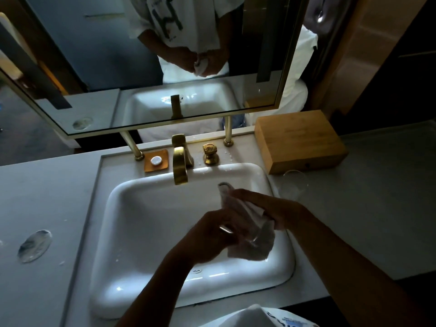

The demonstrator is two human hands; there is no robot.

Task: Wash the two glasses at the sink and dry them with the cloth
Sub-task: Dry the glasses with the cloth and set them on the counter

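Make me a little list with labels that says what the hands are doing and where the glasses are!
left hand: holds a glass over the sink
right hand: wipes with the cloth
glass being dried: mostly wrapped in cloth
other glass: stands on the counter beside the wooden box
tap: no water seen running
sink: white

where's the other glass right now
In the head view the second glass stands on the counter right of the sink, just in front of the wooden box.
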